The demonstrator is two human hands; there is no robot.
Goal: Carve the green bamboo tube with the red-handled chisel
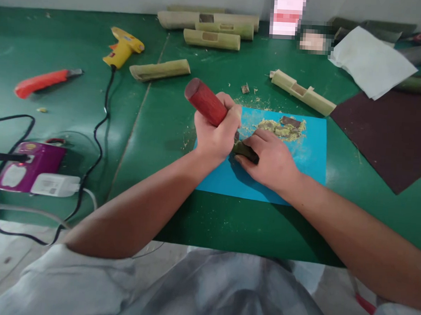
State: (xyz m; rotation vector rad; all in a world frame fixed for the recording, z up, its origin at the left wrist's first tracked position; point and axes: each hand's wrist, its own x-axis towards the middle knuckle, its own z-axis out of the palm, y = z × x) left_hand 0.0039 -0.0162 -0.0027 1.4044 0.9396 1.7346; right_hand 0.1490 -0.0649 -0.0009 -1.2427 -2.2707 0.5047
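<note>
Taking twelve o'clock as straight away from our body, we have the short, dark olive, rounded piece [246,152] low over a flat, bright blue rectangular sheet [315,151], toward that sheet's left half. Its long axis runs from about ten o'clock to four. Our right hand [272,156] is the one that has it, pinched between thumb and fingers, with the piece out at nine o'clock from the palm and its blunt end showing below the fingers.

Our left hand [217,132] is closed in a fist around a thick, red, cylindrical handle [204,101], whose free end leans up toward between ten and eleven o'clock. From that fist the piece lies at about four o'clock, just beside it. The key relation, we judge, is between the lower end of the handled tool and the piece's ten o'clock end; our fist hides most of that spot, so we cannot tell whether the two touch.

At two o'clock from the piece, a loose heap of pale yellow-green shavings [280,129] lies on the sheet, near our right fingers. Farther off, at one o'clock, rests a pale, notched tube that looks like bamboo [302,92], well apart from both hands, its own axis also running from ten to four.
</note>
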